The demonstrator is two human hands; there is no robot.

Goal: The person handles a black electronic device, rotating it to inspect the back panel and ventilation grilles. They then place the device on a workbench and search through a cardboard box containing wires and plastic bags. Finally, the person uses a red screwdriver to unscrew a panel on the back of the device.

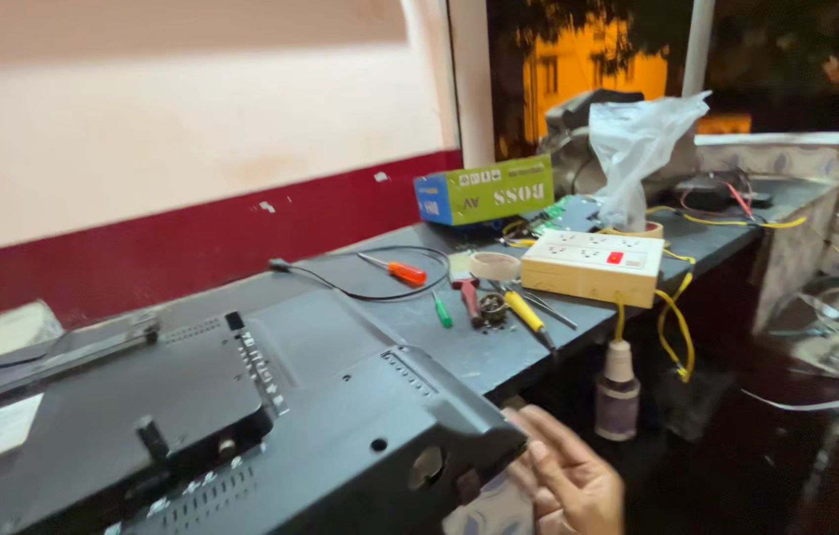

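Observation:
A large black flat-screen television (320, 396) lies face down on the dark workbench (499, 347), its back panel facing up. My right hand (568, 481) is at the bottom of the view, just off the television's lower right corner. Its fingers are loosely spread and point up towards that corner, and it holds nothing. I cannot tell whether the fingertips touch the casing. My left hand is out of sight.
Beyond the television lie an orange-handled screwdriver (395, 268), a small green one (441, 310), a yellow-handled tool (525, 312), a tape roll (495, 266), a cream socket box (593, 265), a green and blue carton (484, 189) and a plastic bag (637, 149). A small bottle (618, 391) is below the bench edge.

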